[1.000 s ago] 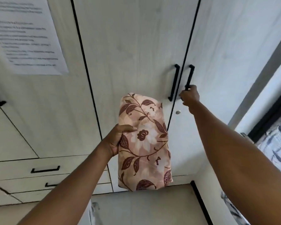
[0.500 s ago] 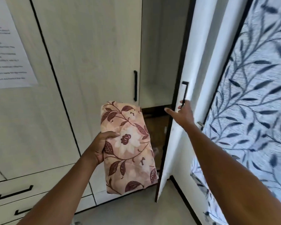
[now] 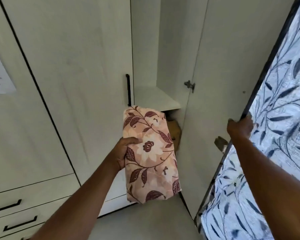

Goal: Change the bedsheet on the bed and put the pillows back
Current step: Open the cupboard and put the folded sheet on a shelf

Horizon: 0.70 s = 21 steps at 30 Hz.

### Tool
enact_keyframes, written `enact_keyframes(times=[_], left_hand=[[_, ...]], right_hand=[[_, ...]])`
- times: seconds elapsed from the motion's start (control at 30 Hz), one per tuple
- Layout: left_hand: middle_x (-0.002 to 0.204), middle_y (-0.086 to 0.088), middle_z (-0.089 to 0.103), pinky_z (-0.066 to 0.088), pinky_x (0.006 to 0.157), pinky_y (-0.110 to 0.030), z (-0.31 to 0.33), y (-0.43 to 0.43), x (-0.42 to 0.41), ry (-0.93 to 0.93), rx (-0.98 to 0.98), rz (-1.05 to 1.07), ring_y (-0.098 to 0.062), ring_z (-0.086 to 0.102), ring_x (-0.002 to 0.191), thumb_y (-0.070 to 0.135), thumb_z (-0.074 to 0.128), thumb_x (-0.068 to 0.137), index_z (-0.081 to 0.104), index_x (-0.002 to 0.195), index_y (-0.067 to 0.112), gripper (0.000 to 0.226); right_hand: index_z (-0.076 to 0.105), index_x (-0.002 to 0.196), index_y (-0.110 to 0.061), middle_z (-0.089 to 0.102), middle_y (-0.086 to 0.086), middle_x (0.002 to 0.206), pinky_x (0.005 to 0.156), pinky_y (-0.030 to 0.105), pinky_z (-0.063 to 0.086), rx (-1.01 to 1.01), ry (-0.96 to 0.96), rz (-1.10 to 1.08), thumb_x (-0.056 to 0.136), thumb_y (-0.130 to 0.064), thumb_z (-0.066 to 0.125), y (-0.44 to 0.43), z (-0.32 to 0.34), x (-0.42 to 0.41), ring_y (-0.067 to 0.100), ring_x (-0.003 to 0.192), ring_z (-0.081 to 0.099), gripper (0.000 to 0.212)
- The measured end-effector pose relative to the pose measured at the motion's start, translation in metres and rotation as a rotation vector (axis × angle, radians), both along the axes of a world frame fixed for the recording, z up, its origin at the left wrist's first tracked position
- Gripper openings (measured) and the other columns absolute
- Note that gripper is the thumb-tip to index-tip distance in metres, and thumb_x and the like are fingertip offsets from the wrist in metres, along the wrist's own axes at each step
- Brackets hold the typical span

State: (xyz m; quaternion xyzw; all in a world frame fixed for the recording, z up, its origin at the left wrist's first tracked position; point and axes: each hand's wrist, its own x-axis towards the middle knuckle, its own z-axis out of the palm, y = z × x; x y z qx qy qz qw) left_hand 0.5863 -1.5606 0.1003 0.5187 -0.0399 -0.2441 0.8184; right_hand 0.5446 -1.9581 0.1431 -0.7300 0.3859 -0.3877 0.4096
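1. The left hand point(image 3: 124, 151) is clamped on the left edge of the folded bedsheet point(image 3: 151, 153), thumb across its front. It holds the bedsheet upright in the air before the wardrobe opening.
2. The right hand point(image 3: 239, 127) curls round the outer edge of the open door point(image 3: 223, 66), swung wide, just beside the leaf-patterned curtain point(image 3: 280, 101).
3. Inside the opening, a white shelf point(image 3: 154, 99) lies behind the bedsheet's top edge, with a dim compartment beneath.

Folded bedsheet point(image 3: 150, 153): soft matt cloth, floral print. Wardrobe door point(image 3: 220, 84): pale matt wood-grain laminate. Handle point(image 3: 128, 89): black, matt. Hinge point(image 3: 190, 85): bare metal.
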Motion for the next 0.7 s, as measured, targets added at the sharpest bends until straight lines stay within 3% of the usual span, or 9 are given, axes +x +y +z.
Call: enact_keyframes(times=[0.13,0.27,0.33,0.4,0.43,0.47,0.53,0.6,0.7], left_hand=[[0.115,-0.021,0.071,0.06,0.086,-0.047,0.006,-0.033,0.011,0.027,-0.028,-0.033,-0.037,0.072,0.095,0.004,0.068,0.069,0.065,0.128,0.004,0.06],[0.113,-0.02,0.072,0.06,0.084,-0.045,0.011,-0.061,0.024,0.022,-0.027,-0.035,-0.037,0.072,0.093,0.004,0.069,0.068,0.065,0.129,0.003,0.061],[0.112,-0.021,0.072,0.061,0.08,-0.044,0.013,-0.071,0.033,0.02,-0.019,-0.017,-0.036,0.072,0.092,0.004,0.069,0.067,0.064,0.129,0.003,0.062],[0.108,-0.02,0.073,0.061,0.08,-0.043,0.015,-0.081,0.045,0.031,-0.015,0.005,-0.035,0.072,0.089,0.005,0.07,0.067,0.067,0.124,0.003,0.057],[0.107,-0.019,0.073,0.06,0.085,-0.044,0.016,-0.086,0.05,0.036,-0.017,0.01,-0.035,0.072,0.089,0.006,0.07,0.067,0.069,0.119,0.003,0.052],[0.106,-0.019,0.073,0.057,0.092,-0.046,0.018,-0.089,0.055,0.034,-0.025,0.01,-0.035,0.071,0.089,0.007,0.07,0.067,0.073,0.113,0.004,0.046],[0.105,-0.018,0.073,0.051,0.102,-0.048,0.019,-0.097,0.069,0.037,-0.037,0.021,-0.035,0.07,0.091,0.008,0.071,0.067,0.076,0.104,0.006,0.037],[0.103,-0.018,0.073,0.049,0.103,-0.048,0.02,-0.104,0.09,0.043,-0.035,0.033,-0.034,0.07,0.09,0.008,0.071,0.066,0.074,0.106,0.006,0.04],[0.106,-0.018,0.072,0.047,0.107,-0.052,0.016,-0.113,0.128,0.031,-0.022,0.039,-0.035,0.069,0.092,0.009,0.073,0.064,0.07,0.113,0.006,0.049]], right_hand=[[0.048,0.135,-0.003,0.05,0.02,0.136,0.101,0.045,0.048,0.115,-0.076,-0.152,0.078,-0.014,0.054,0.001,-0.007,0.002,0.042,0.123,0.055,0.058],[0.039,0.143,0.0,0.043,0.021,0.141,0.103,0.035,0.04,-0.046,-0.194,-0.112,0.082,-0.019,0.063,0.051,-0.039,0.012,0.036,0.125,0.048,0.068],[0.049,0.136,-0.007,0.051,0.013,0.134,0.094,0.029,0.041,0.001,-0.222,0.077,0.085,-0.013,0.07,0.074,-0.058,0.027,0.023,0.111,0.055,0.055],[0.063,0.121,-0.011,0.064,0.008,0.122,0.087,0.035,0.048,0.212,-0.138,0.331,0.091,-0.019,0.068,0.078,-0.069,0.049,0.019,0.098,0.06,0.032],[0.067,0.116,-0.009,0.069,0.01,0.116,0.086,0.039,0.05,0.414,-0.105,0.521,0.094,-0.031,0.064,0.079,-0.067,0.057,0.024,0.096,0.064,0.032],[0.068,0.12,-0.008,0.072,0.011,0.115,0.089,0.042,0.051,0.617,-0.068,0.73,0.097,-0.045,0.056,0.08,-0.06,0.061,0.03,0.1,0.066,0.045],[0.063,0.135,-0.015,0.069,0.014,0.128,0.104,0.048,0.048,0.926,-0.038,1.069,0.103,-0.061,0.034,0.078,-0.045,0.072,0.037,0.119,0.065,0.063],[0.058,0.141,-0.02,0.066,0.015,0.136,0.106,0.05,0.049,1.012,-0.044,1.202,0.102,-0.067,0.028,0.075,-0.031,0.092,0.037,0.126,0.062,0.068],[0.059,0.141,-0.018,0.066,0.016,0.135,0.104,0.05,0.051,0.993,-0.115,1.259,0.101,-0.061,0.041,0.074,-0.016,0.126,0.036,0.124,0.063,0.062]])
